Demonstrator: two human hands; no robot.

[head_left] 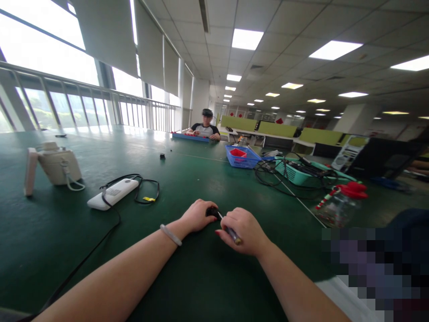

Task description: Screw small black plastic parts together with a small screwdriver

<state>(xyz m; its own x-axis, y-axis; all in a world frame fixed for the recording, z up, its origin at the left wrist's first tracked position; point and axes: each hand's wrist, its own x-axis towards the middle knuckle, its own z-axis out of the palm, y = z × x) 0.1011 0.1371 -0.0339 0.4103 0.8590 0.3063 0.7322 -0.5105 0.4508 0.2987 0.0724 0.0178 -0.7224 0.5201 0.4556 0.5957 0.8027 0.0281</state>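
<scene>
The left hand (196, 215) partly hides a black thing (211, 211). Both arms (110, 277) are cut off at the near edge.

The bench (187, 179) has a dark green top. Left of the bench, a light-coloured railing (73, 103) runs along tall windows (30, 40), which admit bright daylight; grey blinds (103, 36) cover their upper portions. Beyond the bench, to the right, yellow-green partitions (275, 128) stand along a row of white worktops. A pale column (357, 118) stands farther right behind the bench. Above the bench, a tiled ceiling (217, 18) carries lit rectangular panels (247, 39).
</scene>
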